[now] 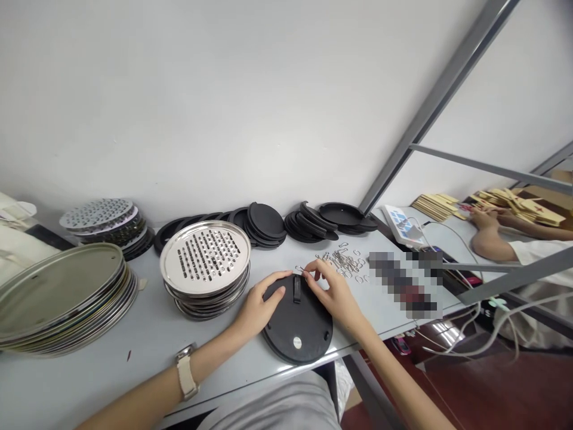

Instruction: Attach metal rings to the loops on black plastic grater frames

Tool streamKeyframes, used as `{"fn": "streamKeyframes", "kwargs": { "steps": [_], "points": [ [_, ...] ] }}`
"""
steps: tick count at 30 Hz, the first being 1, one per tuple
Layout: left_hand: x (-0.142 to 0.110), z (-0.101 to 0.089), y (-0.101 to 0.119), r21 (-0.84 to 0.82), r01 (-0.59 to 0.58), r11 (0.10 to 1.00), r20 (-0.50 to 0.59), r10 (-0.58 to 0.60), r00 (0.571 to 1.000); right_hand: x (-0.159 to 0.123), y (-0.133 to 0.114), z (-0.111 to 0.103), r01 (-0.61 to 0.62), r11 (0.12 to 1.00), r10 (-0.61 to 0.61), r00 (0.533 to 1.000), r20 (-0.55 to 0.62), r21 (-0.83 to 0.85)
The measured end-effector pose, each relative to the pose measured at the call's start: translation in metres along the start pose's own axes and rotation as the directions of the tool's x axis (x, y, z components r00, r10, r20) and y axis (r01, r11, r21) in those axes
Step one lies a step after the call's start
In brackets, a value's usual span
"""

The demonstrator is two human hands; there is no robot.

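Lap: grey cloth at the lower edge.
Left hand: fingers spread, pressing on a round black plastic plate with a raised tab.
Right hand: thumb and fingertips pinching a small wire clip at the plate's upper rim.
Loose clips: bright steel heap on the bench, just beyond.
Stacks: perforated stainless discs; matte black rubbery discs behind.
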State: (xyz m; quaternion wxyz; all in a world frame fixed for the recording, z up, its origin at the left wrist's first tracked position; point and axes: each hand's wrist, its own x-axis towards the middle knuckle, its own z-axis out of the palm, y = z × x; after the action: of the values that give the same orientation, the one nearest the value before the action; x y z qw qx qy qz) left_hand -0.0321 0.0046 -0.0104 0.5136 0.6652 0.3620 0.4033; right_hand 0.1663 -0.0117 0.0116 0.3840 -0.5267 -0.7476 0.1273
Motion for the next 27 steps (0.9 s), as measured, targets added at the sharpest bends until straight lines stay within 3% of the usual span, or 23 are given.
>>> {"fn": "streamKeyframes", "kwargs": {
  "steps": [8, 21, 27],
  "points": [
    [0.0, 0.0, 0.0, 0.012, -0.007, 1.0, -0.009, 0.007, 1.0, -0.004, 0.003, 0.0, 0.006, 0.999, -0.006, 1.0, 0.008, 0.05],
    [0.001, 0.0, -0.005, 0.029, 0.027, 0.999, 0.018, -0.027, 0.999, -0.005, 0.015, 0.0, 0.206, 0.978, -0.201, 0.973, 0.11, -0.04],
    [-0.001, -0.001, -0.006, 0.083, 0.059, 0.995, 0.036, -0.062, 0.997, -0.005, 0.018, -0.001, 0.246, 0.966, -0.236, 0.965, 0.115, -0.075]
  ]
}}
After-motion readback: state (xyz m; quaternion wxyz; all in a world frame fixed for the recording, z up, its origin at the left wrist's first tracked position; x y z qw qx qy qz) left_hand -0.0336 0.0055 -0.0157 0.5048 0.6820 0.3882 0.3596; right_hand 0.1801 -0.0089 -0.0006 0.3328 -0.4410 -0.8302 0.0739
